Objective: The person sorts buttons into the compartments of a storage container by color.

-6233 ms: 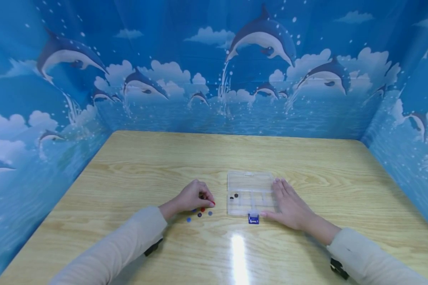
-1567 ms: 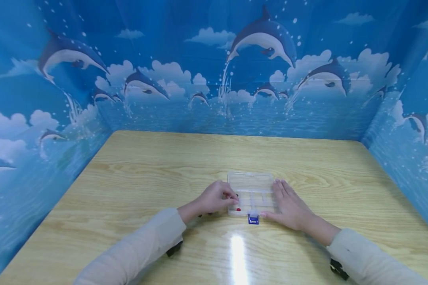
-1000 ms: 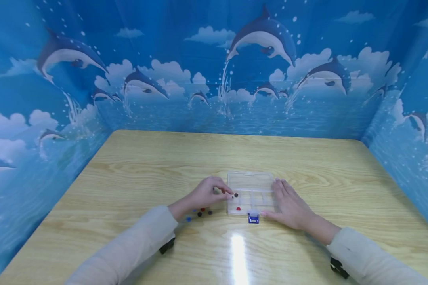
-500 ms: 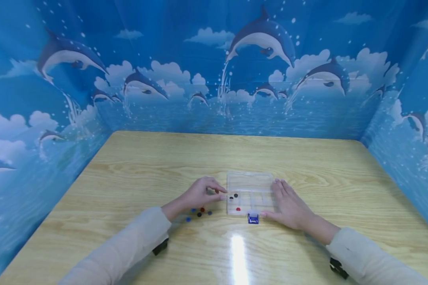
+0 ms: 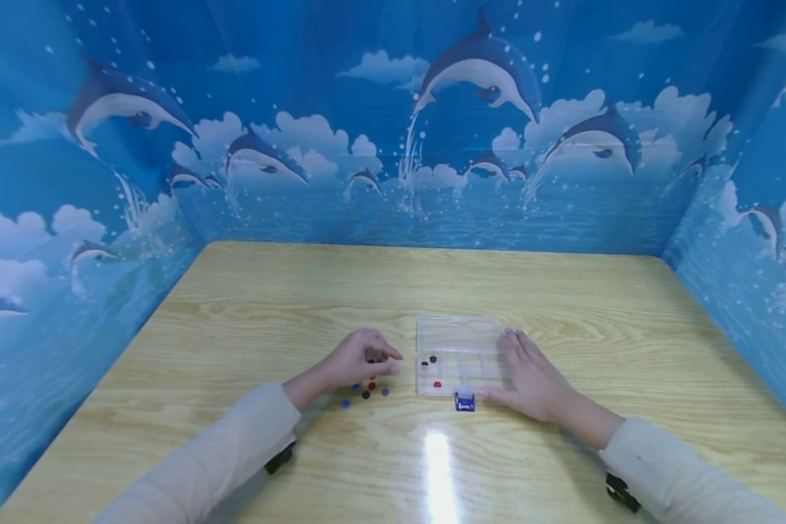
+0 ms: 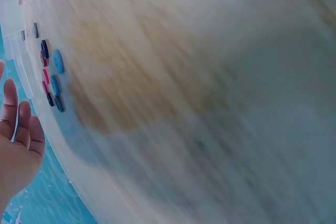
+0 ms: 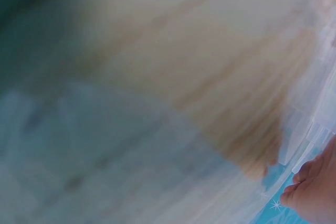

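Over the loose discs, my left hand (image 5: 356,360) hangs with thumb and index finger apart, nothing between them. Small button-like discs lie on the table under and before it: blue (image 5: 346,403), black (image 5: 366,395) and red (image 5: 372,386). In the left wrist view several blue discs (image 6: 58,61) show in a cluster beyond the fingers. A clear compartment box (image 5: 458,331) stands with its lid raised back. Two dark discs (image 5: 433,359) and one red disc (image 5: 437,384) sit in its left compartments. My right hand (image 5: 537,378) rests with straight fingers along the box's right side.
A blue latch (image 5: 465,402) sticks out from the box's front edge. The wood-grain table (image 5: 301,291) is bounded by a dolphin-printed curtain (image 5: 340,131) at the back and both sides. Light glares on the tabletop (image 5: 439,473) in front of the box.
Earlier the left hand pinched a red disc beside the box; a red disc now lies in the box's front left compartment. The left hand has drawn back leftward to the loose discs. Right hand unmoved.
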`<action>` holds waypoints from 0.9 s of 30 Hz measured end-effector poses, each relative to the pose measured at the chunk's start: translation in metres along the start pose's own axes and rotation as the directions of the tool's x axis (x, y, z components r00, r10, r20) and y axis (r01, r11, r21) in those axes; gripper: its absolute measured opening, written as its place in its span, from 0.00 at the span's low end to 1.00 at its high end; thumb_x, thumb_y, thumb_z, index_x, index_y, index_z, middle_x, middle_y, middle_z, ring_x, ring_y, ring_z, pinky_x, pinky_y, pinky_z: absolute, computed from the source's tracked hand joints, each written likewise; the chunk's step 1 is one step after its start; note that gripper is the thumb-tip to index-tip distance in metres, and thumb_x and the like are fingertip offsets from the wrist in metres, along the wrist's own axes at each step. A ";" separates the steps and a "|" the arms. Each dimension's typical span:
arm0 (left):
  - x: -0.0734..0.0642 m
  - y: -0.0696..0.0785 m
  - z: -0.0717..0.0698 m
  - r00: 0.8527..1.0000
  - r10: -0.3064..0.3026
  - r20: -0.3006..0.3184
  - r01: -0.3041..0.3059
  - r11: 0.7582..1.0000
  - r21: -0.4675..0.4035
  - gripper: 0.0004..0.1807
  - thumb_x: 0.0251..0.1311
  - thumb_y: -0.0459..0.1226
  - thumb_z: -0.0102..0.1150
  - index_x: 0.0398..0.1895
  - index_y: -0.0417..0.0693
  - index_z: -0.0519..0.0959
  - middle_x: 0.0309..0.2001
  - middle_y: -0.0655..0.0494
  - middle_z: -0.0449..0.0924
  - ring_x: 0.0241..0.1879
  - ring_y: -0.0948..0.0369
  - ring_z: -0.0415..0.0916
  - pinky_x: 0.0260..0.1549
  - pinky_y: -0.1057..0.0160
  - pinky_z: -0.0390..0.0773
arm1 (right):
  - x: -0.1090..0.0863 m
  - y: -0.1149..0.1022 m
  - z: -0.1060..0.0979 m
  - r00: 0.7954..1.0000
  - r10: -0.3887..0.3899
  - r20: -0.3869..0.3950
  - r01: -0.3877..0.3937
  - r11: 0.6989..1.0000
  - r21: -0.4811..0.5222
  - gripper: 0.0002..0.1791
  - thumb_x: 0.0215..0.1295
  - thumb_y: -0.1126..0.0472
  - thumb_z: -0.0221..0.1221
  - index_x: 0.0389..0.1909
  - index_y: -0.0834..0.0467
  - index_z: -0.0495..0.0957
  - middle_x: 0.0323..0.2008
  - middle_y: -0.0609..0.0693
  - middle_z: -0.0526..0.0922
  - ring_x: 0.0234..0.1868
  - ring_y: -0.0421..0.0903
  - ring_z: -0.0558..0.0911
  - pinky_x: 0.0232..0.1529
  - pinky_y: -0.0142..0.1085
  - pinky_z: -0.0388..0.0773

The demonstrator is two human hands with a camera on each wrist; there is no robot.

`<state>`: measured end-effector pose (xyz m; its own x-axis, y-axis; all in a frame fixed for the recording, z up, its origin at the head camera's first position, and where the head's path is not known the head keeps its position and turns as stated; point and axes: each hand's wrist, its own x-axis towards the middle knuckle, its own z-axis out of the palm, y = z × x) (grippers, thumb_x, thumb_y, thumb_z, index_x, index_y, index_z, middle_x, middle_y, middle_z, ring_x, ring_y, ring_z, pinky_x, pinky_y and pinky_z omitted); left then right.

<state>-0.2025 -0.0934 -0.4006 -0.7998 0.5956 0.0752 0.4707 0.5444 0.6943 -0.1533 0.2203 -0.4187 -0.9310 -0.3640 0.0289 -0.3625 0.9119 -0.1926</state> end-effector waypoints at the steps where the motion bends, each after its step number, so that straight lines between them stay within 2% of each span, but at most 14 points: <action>1: -0.001 0.000 0.000 1.000 -0.009 0.002 0.009 1.000 -0.001 0.11 0.52 0.41 0.64 0.39 0.49 0.83 0.31 0.59 0.78 0.33 0.63 0.70 0.34 0.68 0.71 | 0.000 0.000 0.000 1.000 0.001 -0.001 -0.001 1.000 -0.002 0.56 0.57 0.31 0.51 0.66 0.75 0.49 0.68 0.71 0.50 0.69 0.67 0.50 0.68 0.55 0.50; 10: -0.006 -0.004 -0.005 1.000 -0.020 0.012 0.020 0.999 0.029 0.09 0.52 0.41 0.65 0.36 0.49 0.84 0.31 0.57 0.76 0.31 0.62 0.68 0.31 0.71 0.67 | -0.001 -0.001 -0.002 1.000 0.002 -0.002 -0.002 1.000 -0.002 0.55 0.57 0.31 0.51 0.66 0.75 0.49 0.68 0.71 0.51 0.69 0.67 0.50 0.68 0.55 0.50; 18: -0.014 -0.013 -0.005 0.999 0.042 0.032 -0.043 0.999 0.028 0.08 0.49 0.40 0.67 0.33 0.47 0.85 0.30 0.58 0.76 0.31 0.64 0.67 0.32 0.69 0.67 | -0.001 -0.001 0.000 1.000 -0.007 -0.005 0.007 1.000 -0.009 0.56 0.56 0.31 0.51 0.66 0.75 0.49 0.68 0.71 0.51 0.69 0.67 0.51 0.68 0.55 0.50; 24: -0.018 -0.014 -0.006 0.998 0.061 0.033 -0.063 0.996 0.055 0.09 0.46 0.40 0.68 0.31 0.48 0.85 0.30 0.58 0.76 0.31 0.67 0.66 0.33 0.70 0.68 | 0.000 0.001 0.002 0.999 -0.027 -0.020 0.026 0.999 -0.018 0.55 0.57 0.32 0.51 0.65 0.76 0.50 0.67 0.73 0.51 0.69 0.68 0.51 0.67 0.55 0.51; 27: -0.019 -0.014 -0.007 0.998 0.052 0.036 -0.054 0.997 0.060 0.09 0.46 0.41 0.68 0.31 0.48 0.85 0.30 0.59 0.76 0.31 0.67 0.66 0.32 0.71 0.67 | 0.000 0.001 0.002 0.999 -0.029 -0.024 0.029 0.999 -0.018 0.55 0.57 0.32 0.52 0.65 0.76 0.50 0.67 0.73 0.52 0.68 0.68 0.52 0.67 0.55 0.52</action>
<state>-0.1963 -0.1166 -0.4071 -0.7604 0.6439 0.0850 0.5346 0.5461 0.6449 -0.1534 0.2214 -0.4206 -0.9207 -0.3858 0.0581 -0.3899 0.9043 -0.1738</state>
